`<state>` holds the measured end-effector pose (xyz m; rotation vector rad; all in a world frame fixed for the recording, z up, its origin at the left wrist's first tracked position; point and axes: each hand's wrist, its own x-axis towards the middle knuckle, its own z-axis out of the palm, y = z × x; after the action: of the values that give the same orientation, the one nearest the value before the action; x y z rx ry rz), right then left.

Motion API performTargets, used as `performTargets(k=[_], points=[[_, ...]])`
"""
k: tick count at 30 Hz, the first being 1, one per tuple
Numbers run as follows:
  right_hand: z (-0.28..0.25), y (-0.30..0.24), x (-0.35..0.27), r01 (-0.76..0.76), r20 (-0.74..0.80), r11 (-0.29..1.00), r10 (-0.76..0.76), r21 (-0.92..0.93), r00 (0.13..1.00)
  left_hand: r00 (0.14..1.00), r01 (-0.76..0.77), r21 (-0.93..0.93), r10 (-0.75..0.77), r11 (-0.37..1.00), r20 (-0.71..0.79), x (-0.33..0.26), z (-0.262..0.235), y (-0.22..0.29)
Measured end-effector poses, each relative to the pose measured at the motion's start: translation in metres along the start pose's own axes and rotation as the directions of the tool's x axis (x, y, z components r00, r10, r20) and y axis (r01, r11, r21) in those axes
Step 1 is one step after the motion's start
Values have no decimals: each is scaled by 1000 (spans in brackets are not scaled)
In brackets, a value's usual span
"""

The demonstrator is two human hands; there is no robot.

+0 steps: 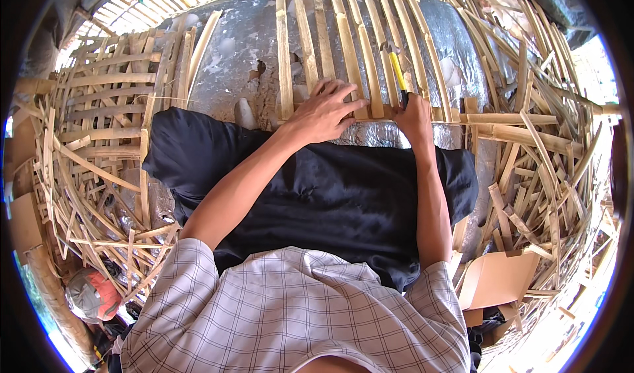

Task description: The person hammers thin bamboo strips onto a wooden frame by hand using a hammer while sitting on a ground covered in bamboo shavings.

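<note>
Two hands apart: left hand (325, 112) pressing bamboo slats (350, 49); right hand (414, 116) clamped on yellow-handled tool (397, 72).

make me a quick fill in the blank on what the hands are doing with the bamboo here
1. The right hand grips a tool with a ____ handle.
2. The left hand presses flat on the ____ slats.
3. Under both forearms lies a ____ cloth.
4. The person's shirt has a ____ pattern.

Missing words: yellow; bamboo; black; checked
</note>
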<state>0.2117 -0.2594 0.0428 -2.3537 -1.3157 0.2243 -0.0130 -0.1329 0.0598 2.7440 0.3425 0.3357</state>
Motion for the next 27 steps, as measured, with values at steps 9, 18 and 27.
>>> performTargets(k=[9, 18, 27], points=[[-11, -25, -5, 134, -76, 986, -126, 99, 989, 968, 245, -193, -228, 950, 105, -17, -49, -20], [1, -77, -16, 226, 46, 924, -252, 309, 967, 941, 328, -99, -316, 939, 125, -41, -52, -28], [17, -95, -25, 322, -45, 852, -335, 414, 941, 934, 355, -171, -338, 919, 118, -41, -51, -33]])
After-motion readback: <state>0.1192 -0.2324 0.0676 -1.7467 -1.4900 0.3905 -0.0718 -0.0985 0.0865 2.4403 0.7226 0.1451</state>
